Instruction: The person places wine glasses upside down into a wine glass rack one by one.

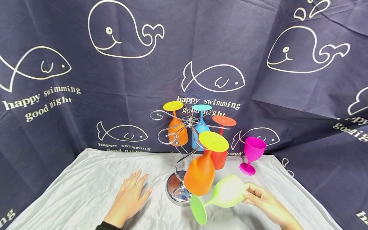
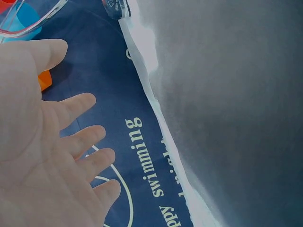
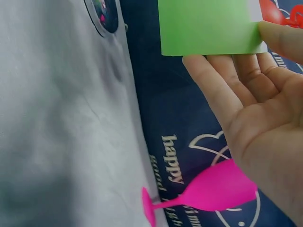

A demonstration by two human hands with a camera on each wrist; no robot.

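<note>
A light green plastic goblet (image 1: 230, 191) lies tilted on its side in the air in the head view, its round foot pointing left. My right hand (image 1: 265, 201) pinches it at the rim, thumb on one side and fingers on the other, as the right wrist view of the goblet (image 3: 208, 28) also shows. To the left of the chrome rack's base (image 1: 172, 187), my left hand (image 1: 129, 195) has its fingers spread and holds nothing. Just above the green goblet hangs an orange goblet (image 1: 199, 174) with a yellow foot, upside down on the rack.
Another orange goblet (image 1: 178, 134), a blue one (image 1: 202, 126) and a red one (image 1: 219, 159) hang upside down around the rack. A magenta goblet (image 1: 254, 148) stands upright at the back right of the white-covered table (image 1: 100, 172). Behind is a dark blue patterned cloth (image 1: 161, 80).
</note>
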